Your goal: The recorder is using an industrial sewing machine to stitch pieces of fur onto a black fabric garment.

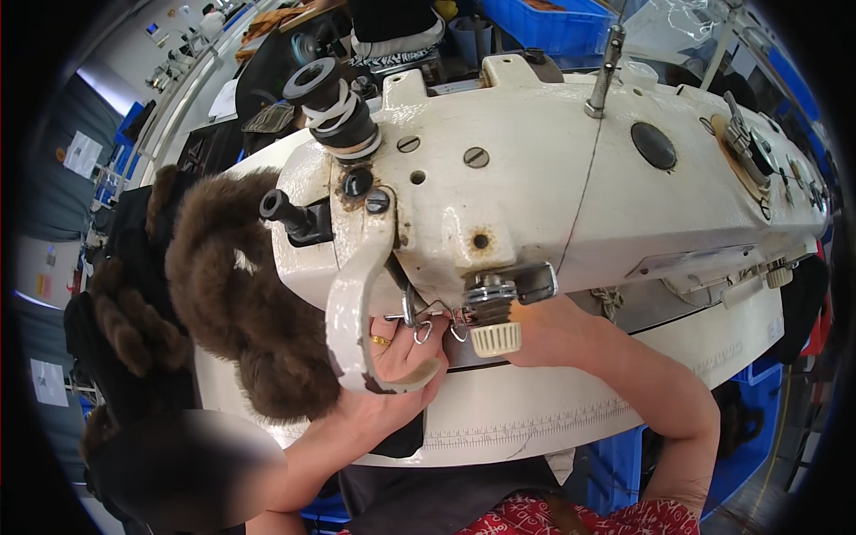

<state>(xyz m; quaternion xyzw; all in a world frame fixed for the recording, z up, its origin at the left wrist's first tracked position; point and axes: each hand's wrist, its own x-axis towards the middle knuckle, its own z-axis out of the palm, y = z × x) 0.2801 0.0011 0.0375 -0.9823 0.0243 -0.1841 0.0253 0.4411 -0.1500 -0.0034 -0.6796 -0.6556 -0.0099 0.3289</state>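
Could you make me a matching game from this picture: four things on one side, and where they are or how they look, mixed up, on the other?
Things
1. Fur
2. Ring
3. Right hand
4. Ruler marks

Places and looks
A. Along the near edge of the white table
B. Brown, at the left end of the sewing machine
C. Partly hidden behind the cream knob
D. Gold-coloured, on a left hand finger

Pairs: 1-B, 2-D, 3-C, 4-A

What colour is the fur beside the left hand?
The fur is brown; the head view shows it.
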